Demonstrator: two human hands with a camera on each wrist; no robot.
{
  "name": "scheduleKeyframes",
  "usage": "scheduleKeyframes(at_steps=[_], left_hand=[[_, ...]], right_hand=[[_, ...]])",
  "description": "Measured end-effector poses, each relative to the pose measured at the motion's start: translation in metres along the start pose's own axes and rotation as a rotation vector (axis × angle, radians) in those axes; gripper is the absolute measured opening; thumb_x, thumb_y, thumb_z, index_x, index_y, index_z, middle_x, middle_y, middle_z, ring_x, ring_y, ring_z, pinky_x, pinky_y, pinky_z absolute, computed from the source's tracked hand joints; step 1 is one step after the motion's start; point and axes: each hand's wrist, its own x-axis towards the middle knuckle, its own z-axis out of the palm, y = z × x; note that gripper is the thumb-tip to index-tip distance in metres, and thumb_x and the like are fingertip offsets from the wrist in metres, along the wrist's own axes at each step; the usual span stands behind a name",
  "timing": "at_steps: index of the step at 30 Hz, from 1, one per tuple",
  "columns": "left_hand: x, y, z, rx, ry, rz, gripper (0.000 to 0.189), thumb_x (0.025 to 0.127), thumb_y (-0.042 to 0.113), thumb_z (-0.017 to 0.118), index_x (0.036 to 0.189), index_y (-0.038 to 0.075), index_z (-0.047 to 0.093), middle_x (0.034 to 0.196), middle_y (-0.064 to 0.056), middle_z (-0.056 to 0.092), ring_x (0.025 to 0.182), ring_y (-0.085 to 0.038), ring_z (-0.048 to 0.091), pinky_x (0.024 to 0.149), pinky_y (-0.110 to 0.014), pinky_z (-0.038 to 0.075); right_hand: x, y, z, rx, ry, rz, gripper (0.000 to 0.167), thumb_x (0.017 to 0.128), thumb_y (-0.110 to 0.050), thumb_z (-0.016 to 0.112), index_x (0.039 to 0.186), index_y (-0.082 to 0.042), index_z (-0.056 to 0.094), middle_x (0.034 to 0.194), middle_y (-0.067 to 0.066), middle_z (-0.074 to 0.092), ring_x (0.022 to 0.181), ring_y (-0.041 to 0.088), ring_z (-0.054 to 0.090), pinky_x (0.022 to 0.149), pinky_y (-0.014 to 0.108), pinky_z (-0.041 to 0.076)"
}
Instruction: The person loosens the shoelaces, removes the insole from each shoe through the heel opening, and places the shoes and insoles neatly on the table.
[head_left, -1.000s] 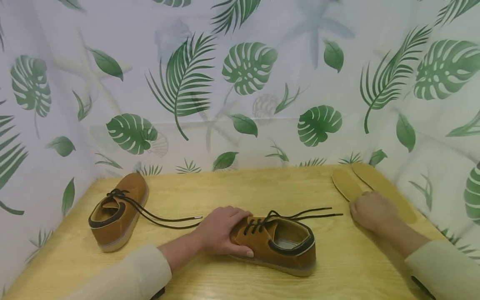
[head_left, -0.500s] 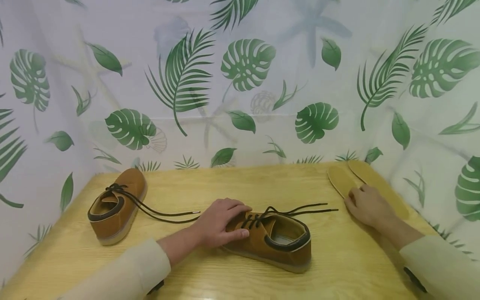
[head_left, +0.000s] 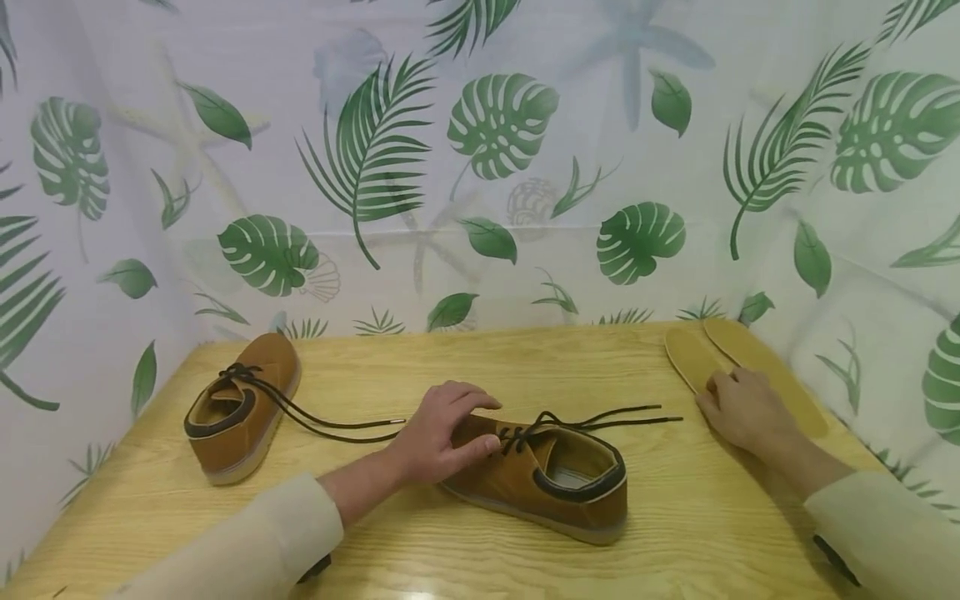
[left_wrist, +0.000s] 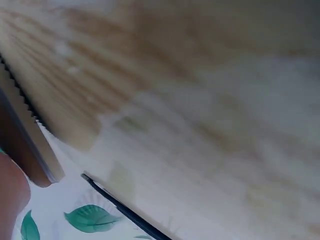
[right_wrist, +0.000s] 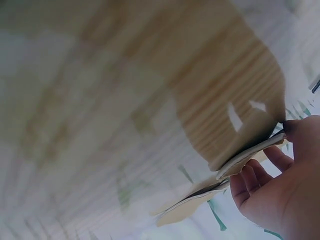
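A brown lace-up shoe (head_left: 525,492) lies at the centre, toe to the left, its black laces trailing right. Over its toe lies my left hand (head_left: 431,433), fingers spread loosely and thumb by the laces; whether the palm touches is hidden. In the left wrist view, the shoe's edge (left_wrist: 25,130) shows beside part of the hand (left_wrist: 10,195). At the right, two tan insoles lie side by side. My right hand (head_left: 750,412) pinches the nearer insole (head_left: 690,362) at its edge; the right wrist view shows thumb and fingers on this insole (right_wrist: 250,156).
The matching brown shoe (head_left: 247,408) stands at the left, its black laces (head_left: 322,429) stretching toward my left hand. The other insole (head_left: 780,383) lies close to the right edge of the wooden table (head_left: 420,550). A leaf-print cloth (head_left: 480,200) encloses the back and sides.
My left fingers have lifted and loosened from the shoe's toe. My right hand's fingers have shifted slightly at the nearer insole. The other shoe has stayed in place.
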Motion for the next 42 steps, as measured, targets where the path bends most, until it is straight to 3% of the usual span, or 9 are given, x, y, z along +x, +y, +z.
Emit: scheduleKeyframes(at_steps=[4, 9, 14, 19, 23, 26, 33, 37, 42], left_hand=[[0.008, 0.012, -0.004, 0.018, 0.031, -0.065, 0.051, 0.102, 0.055, 0.044, 0.121, 0.012, 0.065, 0.120, -0.003, 0.066, 0.115, -0.023, 0.058, 0.100, -0.053, 0.043], [0.022, 0.031, -0.006, 0.059, -0.030, -0.124, 0.043, 0.097, 0.046, 0.056, 0.122, 0.011, 0.064, 0.120, -0.004, 0.066, 0.116, -0.024, 0.059, 0.101, -0.049, 0.045], [0.033, 0.051, -0.005, 0.154, -0.044, -0.176, 0.042, 0.094, 0.053, 0.058, 0.111, 0.015, 0.064, 0.107, 0.000, 0.065, 0.100, -0.018, 0.060, 0.087, -0.040, 0.049], [0.046, 0.072, -0.008, 0.214, -0.079, -0.280, 0.043, 0.092, 0.059, 0.057, 0.095, 0.016, 0.059, 0.092, 0.004, 0.057, 0.084, -0.013, 0.053, 0.074, -0.035, 0.043], [0.056, 0.087, -0.010, 0.263, -0.164, -0.353, 0.043, 0.090, 0.059, 0.056, 0.093, 0.016, 0.056, 0.090, 0.004, 0.052, 0.082, -0.014, 0.048, 0.071, -0.033, 0.038], [0.063, 0.096, -0.010, 0.352, -0.249, -0.392, 0.043, 0.089, 0.060, 0.054, 0.094, 0.017, 0.054, 0.089, 0.003, 0.050, 0.081, -0.015, 0.046, 0.070, -0.034, 0.037], [0.079, 0.101, 0.000, 0.520, -0.457, -0.514, 0.057, 0.086, 0.071, 0.058, 0.102, 0.016, 0.060, 0.088, 0.000, 0.058, 0.072, -0.020, 0.058, 0.061, -0.038, 0.047], [0.087, 0.101, 0.005, 0.553, -0.539, -0.503, 0.050, 0.081, 0.067, 0.068, 0.084, 0.018, 0.057, 0.071, 0.005, 0.055, 0.059, -0.013, 0.054, 0.050, -0.033, 0.045], [0.091, 0.106, 0.009, 0.607, -0.556, -0.439, 0.034, 0.081, 0.042, 0.071, 0.068, 0.019, 0.049, 0.061, 0.007, 0.045, 0.051, -0.009, 0.041, 0.042, -0.028, 0.037]], right_hand=[[0.000, 0.002, 0.001, 0.004, 0.006, -0.012, 0.038, 0.102, -0.026, 0.052, 0.111, 0.010, 0.060, 0.106, 0.033, 0.058, 0.100, 0.053, 0.052, 0.086, 0.062, 0.043], [0.000, 0.003, 0.000, 0.002, 0.016, -0.012, 0.038, 0.101, -0.026, 0.054, 0.110, 0.010, 0.060, 0.105, 0.034, 0.059, 0.099, 0.053, 0.052, 0.084, 0.061, 0.043], [-0.001, 0.003, -0.001, 0.007, 0.018, -0.012, 0.036, 0.101, -0.026, 0.054, 0.108, 0.009, 0.061, 0.104, 0.033, 0.059, 0.099, 0.052, 0.053, 0.084, 0.060, 0.043], [-0.002, 0.003, -0.001, 0.007, 0.022, 0.003, 0.037, 0.101, -0.026, 0.054, 0.108, 0.009, 0.061, 0.105, 0.033, 0.059, 0.100, 0.053, 0.052, 0.083, 0.061, 0.043], [-0.001, 0.003, 0.000, 0.003, 0.023, 0.002, 0.037, 0.101, -0.027, 0.054, 0.108, 0.008, 0.062, 0.105, 0.033, 0.060, 0.100, 0.054, 0.052, 0.085, 0.062, 0.043], [-0.001, 0.005, 0.000, -0.002, 0.024, 0.004, 0.036, 0.101, -0.026, 0.054, 0.107, 0.009, 0.062, 0.104, 0.033, 0.060, 0.100, 0.053, 0.052, 0.085, 0.062, 0.043], [-0.001, 0.003, -0.003, -0.008, 0.029, -0.002, 0.037, 0.101, -0.025, 0.054, 0.107, 0.011, 0.062, 0.106, 0.034, 0.060, 0.102, 0.053, 0.052, 0.090, 0.063, 0.041], [-0.002, 0.001, -0.003, -0.011, 0.032, 0.005, 0.037, 0.100, -0.025, 0.054, 0.107, 0.010, 0.062, 0.105, 0.034, 0.060, 0.101, 0.053, 0.052, 0.089, 0.062, 0.041], [-0.002, 0.002, -0.001, -0.003, 0.030, 0.021, 0.038, 0.100, -0.026, 0.054, 0.109, 0.010, 0.062, 0.108, 0.035, 0.059, 0.102, 0.055, 0.051, 0.087, 0.063, 0.042]])
